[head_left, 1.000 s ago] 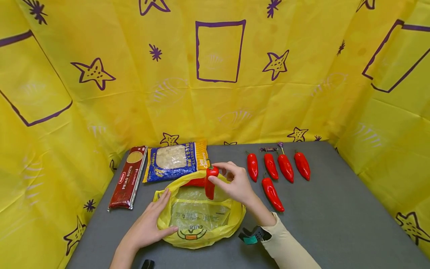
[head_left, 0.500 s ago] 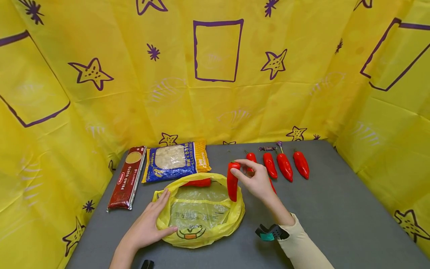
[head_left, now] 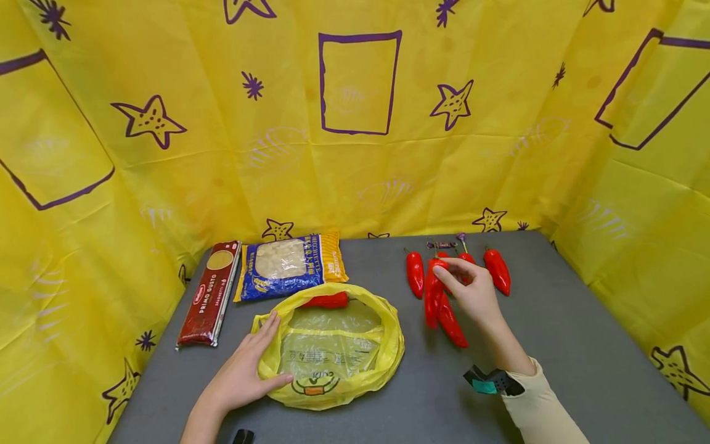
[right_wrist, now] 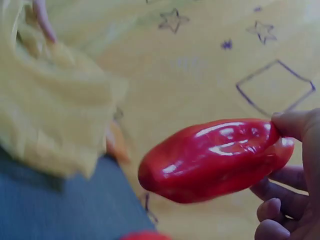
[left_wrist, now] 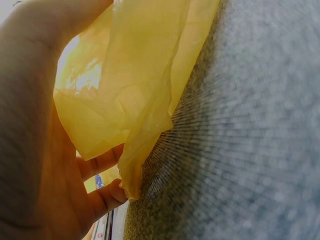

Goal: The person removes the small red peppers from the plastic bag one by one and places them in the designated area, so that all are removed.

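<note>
My right hand (head_left: 471, 287) pinches a red pepper (head_left: 432, 296) by its stem end, tip hanging down. In the right wrist view the thumb and fingers grip one end of the glossy pepper (right_wrist: 215, 162). It overlaps another red pepper (head_left: 452, 324) lying on the table; two more behind are partly hidden by the hand. My left hand (head_left: 246, 367), thumb and fingers spread, rests on the left side of an open-mouthed yellow plastic bag (head_left: 392, 345). Thin yellow film (left_wrist: 135, 75) lies against that hand in the left wrist view. One red pepper (head_left: 327, 301) shows inside the bag's far side.
Behind the bag lie a red spaghetti pack (head_left: 212, 293) and a blue and yellow pasta bag (head_left: 291, 265). Two more peppers, one left (head_left: 415, 274) and one right (head_left: 497, 271), flank the right hand. A small wrapped candy (head_left: 442, 245) lies behind. Yellow curtains (head_left: 355, 185) enclose the table.
My right hand has carried the pepper from over the bag's mouth rightward to above the loose peppers. The left hand and the bag have stayed in place.
</note>
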The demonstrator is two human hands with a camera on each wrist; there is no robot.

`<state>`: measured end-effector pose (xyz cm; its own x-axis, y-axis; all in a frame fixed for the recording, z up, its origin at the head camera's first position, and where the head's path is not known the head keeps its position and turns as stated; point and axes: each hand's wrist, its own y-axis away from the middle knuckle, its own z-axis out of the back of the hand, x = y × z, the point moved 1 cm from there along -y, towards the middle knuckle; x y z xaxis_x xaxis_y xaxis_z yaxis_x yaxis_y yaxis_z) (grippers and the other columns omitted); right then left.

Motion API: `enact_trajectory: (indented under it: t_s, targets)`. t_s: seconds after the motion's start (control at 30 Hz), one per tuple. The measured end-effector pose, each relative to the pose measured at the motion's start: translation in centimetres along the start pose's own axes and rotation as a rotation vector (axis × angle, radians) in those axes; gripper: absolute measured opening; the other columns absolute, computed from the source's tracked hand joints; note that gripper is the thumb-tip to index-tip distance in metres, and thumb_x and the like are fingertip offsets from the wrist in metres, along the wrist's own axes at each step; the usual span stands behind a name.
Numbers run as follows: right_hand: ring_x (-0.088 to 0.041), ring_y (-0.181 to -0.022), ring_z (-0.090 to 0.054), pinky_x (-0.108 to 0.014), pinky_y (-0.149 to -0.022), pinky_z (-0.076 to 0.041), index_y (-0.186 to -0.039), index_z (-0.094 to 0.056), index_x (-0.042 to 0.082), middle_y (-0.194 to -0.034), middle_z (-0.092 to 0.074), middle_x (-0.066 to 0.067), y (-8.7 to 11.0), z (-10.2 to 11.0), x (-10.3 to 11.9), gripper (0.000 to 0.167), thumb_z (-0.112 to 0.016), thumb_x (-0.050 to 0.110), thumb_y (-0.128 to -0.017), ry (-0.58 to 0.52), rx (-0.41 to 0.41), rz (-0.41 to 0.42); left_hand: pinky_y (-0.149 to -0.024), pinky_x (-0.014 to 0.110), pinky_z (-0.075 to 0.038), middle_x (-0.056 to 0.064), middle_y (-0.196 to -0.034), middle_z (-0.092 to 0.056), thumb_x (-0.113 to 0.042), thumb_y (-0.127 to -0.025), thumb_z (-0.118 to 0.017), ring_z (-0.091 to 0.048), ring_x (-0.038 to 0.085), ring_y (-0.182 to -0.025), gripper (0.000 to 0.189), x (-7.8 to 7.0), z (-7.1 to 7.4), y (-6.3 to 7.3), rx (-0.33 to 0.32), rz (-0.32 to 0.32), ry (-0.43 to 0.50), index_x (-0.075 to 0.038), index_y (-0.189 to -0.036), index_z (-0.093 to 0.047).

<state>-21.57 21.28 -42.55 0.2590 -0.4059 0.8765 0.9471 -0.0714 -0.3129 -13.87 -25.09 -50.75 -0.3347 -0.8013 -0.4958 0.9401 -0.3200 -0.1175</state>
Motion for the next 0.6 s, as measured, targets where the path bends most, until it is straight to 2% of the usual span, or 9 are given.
enact_trajectory:
  t_s: [0.17,0.3,0.4,0.6]
  targets:
    - [-0.005,-0.085,-0.062,-0.019,-0.071,-0.052,-0.124,-0.078,0.006,-0.102,-0.077,-0.007,0.3,2.5,-2.3,0.041,-0.075,0.039,-0.099,0.139,-0.036,-0.096,-0.113,0.072,-0.039,0.006,-0.177,-0.023,-0.066,-0.083,-0.081,-0.04,0.051,-0.148,0.114,0.0,0.0,0.0,-0.006,-0.004,-0.001,-0.014,-0.169,-0.028]
    - [-0.002,-0.083,-0.062,-0.017,-0.072,-0.051,-0.123,-0.078,0.004,-0.103,-0.078,-0.009,0.8,3.8,-4.4,0.048,-0.074,0.045,-0.099,0.21,-0.067,-0.174,-0.112,0.072,-0.04,0.006,-0.177,-0.023,-0.067,-0.083,-0.081,-0.041,0.049,-0.147,0.114,0.1,-0.1,0.1,-0.003,-0.001,0.0,-0.015,-0.169,-0.028]
    - [-0.004,-0.082,-0.062,-0.019,-0.072,-0.051,-0.123,-0.078,0.003,-0.102,-0.079,-0.009,1.1,4.4,-5.7,0.052,-0.073,0.049,-0.098,0.254,-0.069,-0.213,-0.111,0.072,-0.041,0.006,-0.177,-0.023,-0.068,-0.083,-0.08,-0.042,0.049,-0.147,0.114,0.1,0.0,0.0,-0.001,0.002,-0.003,-0.015,-0.17,-0.027]
    - [-0.019,-0.088,-0.065,-0.028,-0.074,-0.051,-0.123,-0.077,0.001,-0.105,-0.08,-0.013,1.8,4.8,-7.6,0.056,-0.072,0.05,-0.098,0.346,-0.019,-0.261,-0.108,0.074,-0.042,0.007,-0.177,-0.022,-0.068,-0.084,-0.08,-0.043,0.049,-0.145,0.114,-0.2,0.2,-0.1,0.006,0.007,-0.006,-0.017,-0.17,-0.025]
